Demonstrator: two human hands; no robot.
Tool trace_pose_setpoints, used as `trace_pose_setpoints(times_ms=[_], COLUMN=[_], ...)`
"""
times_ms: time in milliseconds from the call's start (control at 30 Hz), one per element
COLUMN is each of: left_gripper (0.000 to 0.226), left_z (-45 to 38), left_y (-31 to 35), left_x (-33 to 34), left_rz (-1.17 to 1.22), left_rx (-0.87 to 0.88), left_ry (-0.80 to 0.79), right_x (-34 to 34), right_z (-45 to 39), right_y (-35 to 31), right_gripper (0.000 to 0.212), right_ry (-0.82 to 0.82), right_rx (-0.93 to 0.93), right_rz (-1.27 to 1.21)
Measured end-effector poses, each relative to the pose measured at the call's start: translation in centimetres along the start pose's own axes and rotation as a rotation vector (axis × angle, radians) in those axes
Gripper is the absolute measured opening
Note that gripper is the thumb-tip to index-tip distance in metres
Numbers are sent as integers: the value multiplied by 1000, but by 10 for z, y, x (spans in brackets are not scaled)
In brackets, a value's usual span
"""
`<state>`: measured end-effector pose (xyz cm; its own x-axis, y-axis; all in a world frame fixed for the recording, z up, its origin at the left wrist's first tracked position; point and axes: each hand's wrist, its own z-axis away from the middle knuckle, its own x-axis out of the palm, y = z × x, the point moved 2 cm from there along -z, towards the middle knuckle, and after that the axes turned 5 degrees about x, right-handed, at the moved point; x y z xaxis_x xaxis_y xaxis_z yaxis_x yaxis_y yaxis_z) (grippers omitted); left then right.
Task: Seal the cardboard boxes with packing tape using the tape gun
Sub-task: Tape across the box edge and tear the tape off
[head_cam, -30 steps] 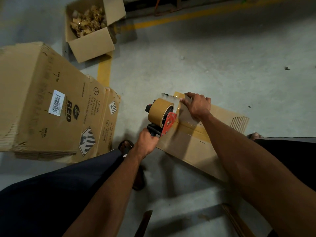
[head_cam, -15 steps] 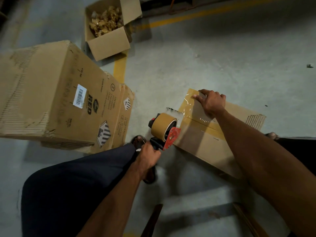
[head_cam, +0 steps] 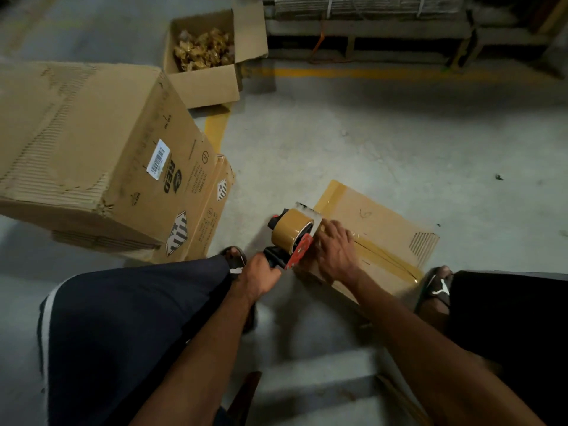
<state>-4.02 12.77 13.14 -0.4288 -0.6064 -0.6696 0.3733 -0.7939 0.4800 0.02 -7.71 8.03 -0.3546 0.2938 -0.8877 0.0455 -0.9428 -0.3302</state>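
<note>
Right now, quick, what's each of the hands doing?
Left hand: grips the tape gun by its handle.
Right hand: fingers relaxed, resting on the flat box beside the tape roll; holds nothing.

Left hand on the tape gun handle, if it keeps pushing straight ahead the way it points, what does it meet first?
Probably the flat brown cardboard box: the left hand aims the red tape gun at its near edge, where the right hand rests. Depth is unclear.

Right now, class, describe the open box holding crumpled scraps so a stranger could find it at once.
Start at the big printed carton on the left. Just behind it, by the yellow floor line, stands the small box. It alone is open, filled with crumpled tan scraps.
</note>
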Motion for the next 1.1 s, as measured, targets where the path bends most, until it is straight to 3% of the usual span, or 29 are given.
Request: trace_pose_setpoints(times_ms=[100,167,700,1100], left_gripper=[20,19,13,15], left_z=[-1,-2,9,27], left_y=[-3,-7,13,15], left_x=[0,2,17,13], left_rz=[11,16,153,128], left_rx=[45,57,-3,-75], left_ry=[3,13,-22,-24], right_x=[11,18,0,5], right_z=[14,21,8,9], right_y=[-10,-14,2,5], right_gripper=[113,122,124,122], right_ry=[-79,-102,-121,-118], right_rx=[50,92,86,86], right_rz=[-62,-58,78,35])
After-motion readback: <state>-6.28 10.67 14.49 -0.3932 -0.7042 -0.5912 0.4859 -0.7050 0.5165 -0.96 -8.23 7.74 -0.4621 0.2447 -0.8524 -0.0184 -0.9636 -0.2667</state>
